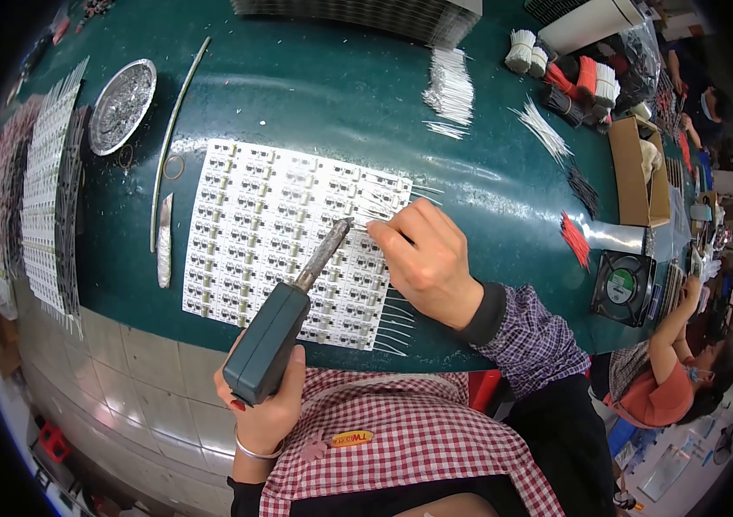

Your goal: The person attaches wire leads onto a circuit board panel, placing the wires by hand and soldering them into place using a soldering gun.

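A white panel of small circuit boards (284, 226) lies on the green table in front of me. My left hand (268, 415) is wrapped round the dark green handle of a soldering iron (273, 332). Its metal tip points away from me and reaches the panel's upper right part. Close beside the tip, my right hand (428, 263) is closed in a pinch on a thin white wire (372, 215) over the panel. Several white wires (394, 325) stick out from the panel's right edge below that hand. Whether the tip touches a pad is too small to tell.
White wires (450, 86) lie in a pile at the back, with red wires (574, 239) and a black fan (621, 289) at the right. A metal dish (124, 105), a wrapped blade (165, 246) and stacked panels (49, 198) are at the left. A co-worker (664, 379) sits at the right.
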`<control>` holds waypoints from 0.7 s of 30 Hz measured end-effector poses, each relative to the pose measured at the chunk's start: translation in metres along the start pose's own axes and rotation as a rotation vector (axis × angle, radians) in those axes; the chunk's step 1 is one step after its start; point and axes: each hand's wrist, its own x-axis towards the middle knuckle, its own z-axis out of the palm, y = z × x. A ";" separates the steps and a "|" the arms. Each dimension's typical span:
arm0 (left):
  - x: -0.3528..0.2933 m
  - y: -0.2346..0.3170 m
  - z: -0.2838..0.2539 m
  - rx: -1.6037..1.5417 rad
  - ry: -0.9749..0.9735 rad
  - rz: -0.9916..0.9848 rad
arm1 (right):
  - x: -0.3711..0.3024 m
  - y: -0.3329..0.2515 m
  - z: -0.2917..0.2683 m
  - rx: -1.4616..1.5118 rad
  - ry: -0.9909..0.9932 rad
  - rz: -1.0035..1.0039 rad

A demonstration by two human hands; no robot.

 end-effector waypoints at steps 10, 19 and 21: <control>0.001 0.004 0.000 -0.028 -0.025 -0.027 | -0.001 -0.001 0.001 0.000 0.000 -0.001; -0.001 0.002 -0.001 0.063 -0.041 0.103 | -0.003 -0.005 -0.002 -0.037 -0.064 0.016; -0.007 -0.003 -0.001 0.226 0.043 0.169 | -0.003 -0.005 -0.003 -0.038 -0.066 0.017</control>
